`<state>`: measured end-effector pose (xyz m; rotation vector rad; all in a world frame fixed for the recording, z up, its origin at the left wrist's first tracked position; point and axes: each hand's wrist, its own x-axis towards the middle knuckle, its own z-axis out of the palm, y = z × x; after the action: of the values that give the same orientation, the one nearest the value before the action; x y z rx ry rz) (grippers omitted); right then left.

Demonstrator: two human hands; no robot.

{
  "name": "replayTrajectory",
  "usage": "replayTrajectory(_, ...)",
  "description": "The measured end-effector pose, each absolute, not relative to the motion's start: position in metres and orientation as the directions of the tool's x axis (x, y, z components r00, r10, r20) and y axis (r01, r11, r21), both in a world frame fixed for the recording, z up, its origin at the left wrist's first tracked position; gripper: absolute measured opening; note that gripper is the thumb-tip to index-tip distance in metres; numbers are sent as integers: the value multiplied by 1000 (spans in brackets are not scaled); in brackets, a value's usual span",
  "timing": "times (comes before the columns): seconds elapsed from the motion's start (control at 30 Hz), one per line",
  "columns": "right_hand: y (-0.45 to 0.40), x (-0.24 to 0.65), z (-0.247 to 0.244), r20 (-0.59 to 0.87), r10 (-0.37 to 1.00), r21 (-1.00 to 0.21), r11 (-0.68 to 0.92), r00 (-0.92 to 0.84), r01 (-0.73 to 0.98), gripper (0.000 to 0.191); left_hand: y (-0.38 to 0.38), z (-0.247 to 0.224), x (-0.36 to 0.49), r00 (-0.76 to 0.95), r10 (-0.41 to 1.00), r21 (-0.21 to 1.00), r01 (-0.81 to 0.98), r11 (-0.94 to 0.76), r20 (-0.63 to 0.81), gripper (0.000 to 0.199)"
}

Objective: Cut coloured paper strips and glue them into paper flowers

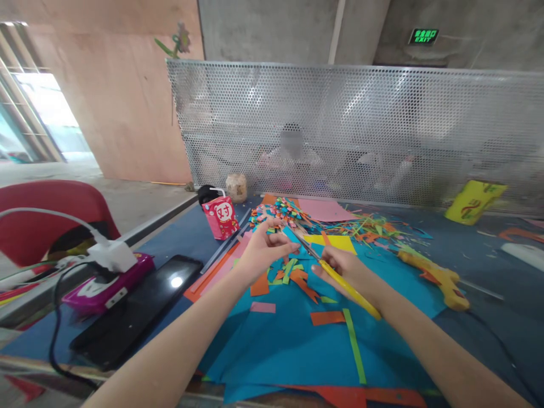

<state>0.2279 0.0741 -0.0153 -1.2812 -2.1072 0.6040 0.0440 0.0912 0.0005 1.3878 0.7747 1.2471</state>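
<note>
My right hand (pixel 340 266) is closed round a pair of yellow-handled scissors (pixel 351 288), whose metal blades point up and left. Between my left thumb and fingers, my left hand (pixel 267 246) pinches a small blue paper strip (pixel 291 233). The blades meet or lie right beside this strip; whether they are parted I cannot tell. Below both hands spread large blue paper sheets (pixel 280 351) with loose green, orange and pink pieces on them. A heap of small colored paper bits (pixel 283 212) lies just beyond my left hand.
At left are a black phone (pixel 140 311), a purple power strip (pixel 110 286) with cables, and a red drink carton (pixel 221 218). A yellow glue gun (pixel 442 277) lies at right, near a yellow container (pixel 474 202). A perforated metal screen (pixel 340 130) stands behind, with a person beyond it.
</note>
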Motion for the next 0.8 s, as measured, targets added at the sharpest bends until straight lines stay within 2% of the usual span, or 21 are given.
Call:
replayTrajectory(0.33,69,225,-7,216,938,-703,342,-271,624,32,93,-1,44,247,931,952,-215,-217,268,47)
replayTrajectory(0.53,71,227,-4,215,959,-720,282,-183,634,29,99,1,40,44,983,932,-328,-155,179,40)
replayTrajectory(0.7,74,233,-9,206,944,-683,327,-258,653,28,104,2,37,-101,981,851,-488,-196,167,36)
replayTrajectory(0.8,76,234,-12,207,933,-664,354,-293,658,27,105,1,35,-116,980,824,-531,-198,161,32)
